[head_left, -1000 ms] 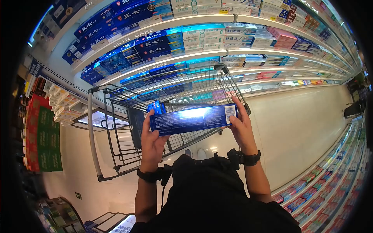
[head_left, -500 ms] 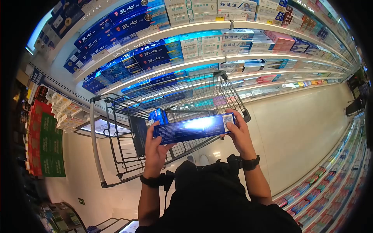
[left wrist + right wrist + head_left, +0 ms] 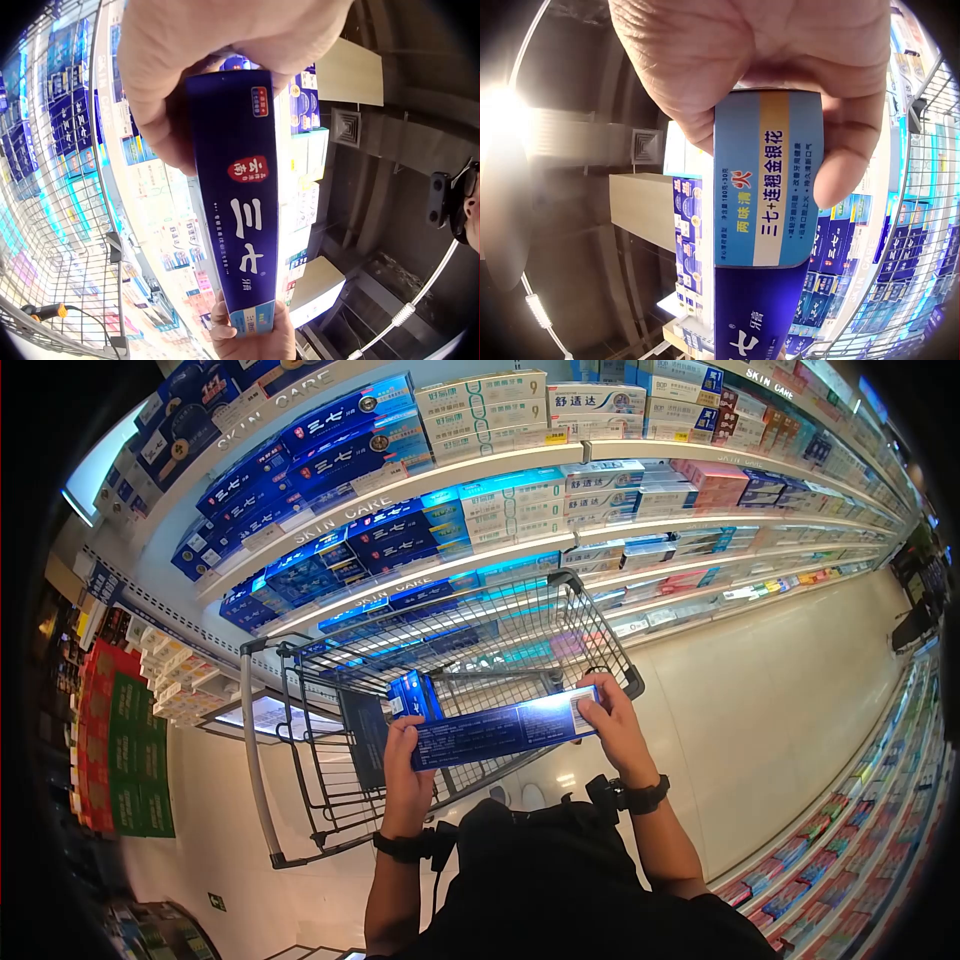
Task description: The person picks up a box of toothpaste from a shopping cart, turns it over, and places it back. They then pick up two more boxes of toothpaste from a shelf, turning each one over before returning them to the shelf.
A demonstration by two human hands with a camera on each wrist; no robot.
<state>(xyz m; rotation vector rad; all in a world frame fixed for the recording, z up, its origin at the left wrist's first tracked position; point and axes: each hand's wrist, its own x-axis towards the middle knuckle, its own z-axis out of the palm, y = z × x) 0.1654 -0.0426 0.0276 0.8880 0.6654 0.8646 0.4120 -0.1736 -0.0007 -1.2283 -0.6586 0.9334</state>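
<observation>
A long dark-blue toothpaste box (image 3: pixel 490 736) is held level at both ends above the near side of a shopping cart (image 3: pixel 345 853). My left hand (image 3: pixel 404 790) grips its left end, thumb on the back panel with small print. At the barcode end, my right hand (image 3: pixel 622 740) holds it, thumb on top. The left wrist view shows the printed front of the toothpaste box (image 3: pixel 238 157), with the left hand (image 3: pixel 240 37) around one end. A light-blue panel with a gold stripe covers the other end in the right wrist view, inside the right hand (image 3: pixel 757 45).
Another blue box (image 3: pixel 408 695) is in the cart, beyond the held one. Shelves (image 3: pixel 480 468) with stacked toothpaste boxes curve along the far side. Low product racks (image 3: pixel 850 830) line the right. A red and green display (image 3: pixel 125 750) stands at left; pale floor (image 3: pixel 740 690) runs right.
The toothpaste box and both hands have moved lower in the head view, and its right end tilts up slightly more. Shelves and cart also appear lower. Both hands keep their hold.
</observation>
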